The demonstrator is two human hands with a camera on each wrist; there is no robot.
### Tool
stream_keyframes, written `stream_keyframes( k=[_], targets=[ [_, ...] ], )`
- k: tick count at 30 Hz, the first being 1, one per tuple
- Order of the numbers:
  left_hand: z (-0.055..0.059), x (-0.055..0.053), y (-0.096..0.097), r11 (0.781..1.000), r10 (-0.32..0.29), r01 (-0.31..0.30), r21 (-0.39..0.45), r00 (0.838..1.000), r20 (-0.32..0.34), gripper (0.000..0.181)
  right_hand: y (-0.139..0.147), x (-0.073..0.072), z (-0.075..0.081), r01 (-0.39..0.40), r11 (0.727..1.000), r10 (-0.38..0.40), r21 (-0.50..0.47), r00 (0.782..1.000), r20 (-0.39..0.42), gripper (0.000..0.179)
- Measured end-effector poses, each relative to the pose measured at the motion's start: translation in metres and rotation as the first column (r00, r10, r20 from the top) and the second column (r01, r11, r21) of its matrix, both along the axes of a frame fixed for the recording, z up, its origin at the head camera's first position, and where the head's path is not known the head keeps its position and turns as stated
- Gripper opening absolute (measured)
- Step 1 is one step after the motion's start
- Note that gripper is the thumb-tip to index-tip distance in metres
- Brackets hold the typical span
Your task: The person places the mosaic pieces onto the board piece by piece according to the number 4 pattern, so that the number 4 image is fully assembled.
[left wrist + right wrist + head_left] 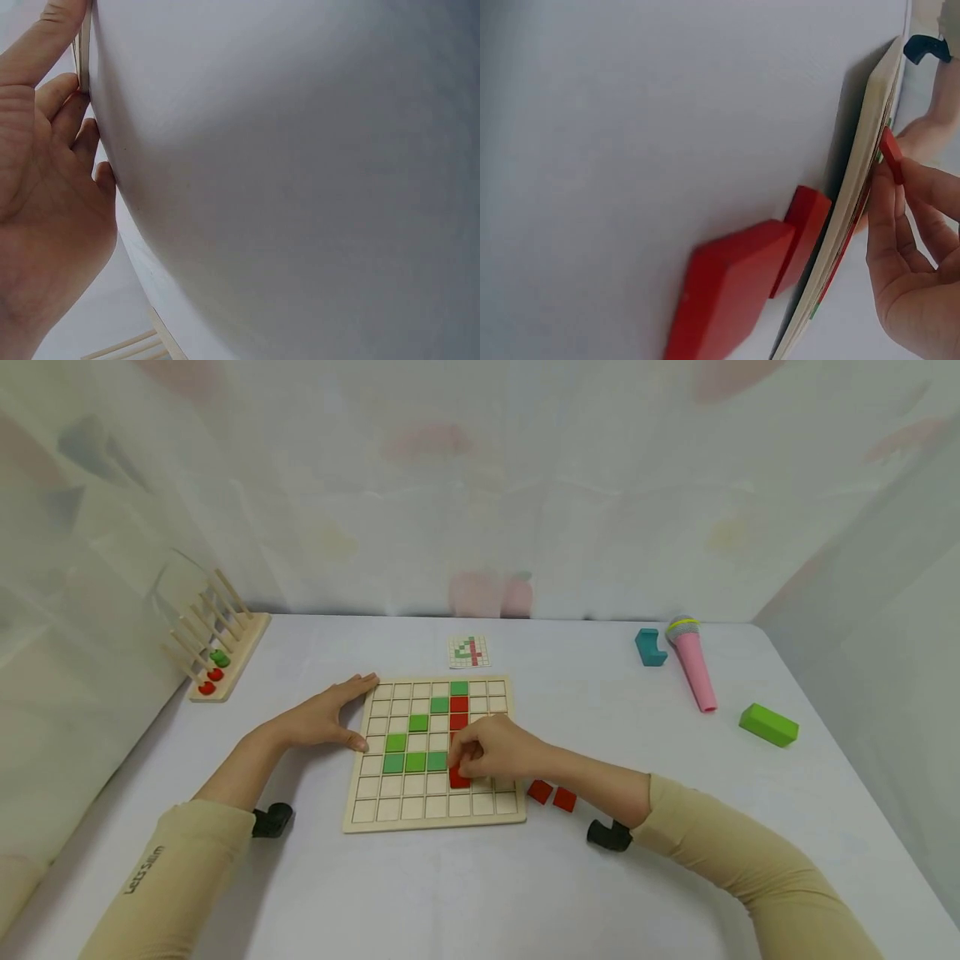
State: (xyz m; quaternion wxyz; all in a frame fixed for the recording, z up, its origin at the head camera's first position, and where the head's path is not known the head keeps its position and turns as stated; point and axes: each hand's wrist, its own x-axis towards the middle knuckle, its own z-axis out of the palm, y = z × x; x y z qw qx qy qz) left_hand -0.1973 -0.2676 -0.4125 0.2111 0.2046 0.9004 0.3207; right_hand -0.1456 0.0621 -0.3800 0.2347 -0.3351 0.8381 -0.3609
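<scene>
A wooden grid board (pixel 390 810) lies on the white table, with green tiles (pixel 417 723) in a slanting line and a row. Red tiles (pixel 459 704) run down one column. My right hand (pixel 498 747) is over the lower end of that column and partly hides it. Its thumb and fingers pinch a red tile (pixel 891 154), which is tilted in the right wrist view. My left hand (pixel 322 717) rests at the board's left edge, thumb and fingers spread along it. Two loose red tiles (pixel 565 799) lie right of the board, beneath the right forearm.
A small pattern card (pixel 468 652) lies behind the board. At the far left stands a wooden peg rack (pixel 243 652) with red and green beads. On the right are a teal block (pixel 650 647), a pink toy microphone (pixel 696 668) and a green block (pixel 768 725).
</scene>
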Motion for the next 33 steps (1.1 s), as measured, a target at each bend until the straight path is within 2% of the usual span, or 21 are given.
stream_keyframes(
  k=[6,22,29,33],
  targets=[
    [0.0,0.001,0.0,1.0,0.008,-0.008,-0.009,1.0,0.004,0.119,-0.002,0.004,-0.002,0.016,0.999,-0.016,0.028,1.0,-0.008,0.009],
    [0.001,0.001,0.0,1.0,0.001,-0.001,-0.01,1.0,-0.01,0.119,-0.004,0.005,-0.001,0.03,0.997,-0.024,0.064,0.996,-0.091,0.008],
    [-0.002,0.0,-0.001,1.0,0.006,-0.006,-0.01,1.0,-0.007,0.12,0.003,0.003,0.002,0.044,0.998,-0.042,0.041,0.999,-0.033,0.006],
    [-0.001,0.0,0.0,1.0,0.005,-0.005,-0.007,1.0,-0.004,0.119,0.015,-0.002,0.007,0.06,0.998,-0.059,0.021,0.998,-0.028,0.003]
  ],
)
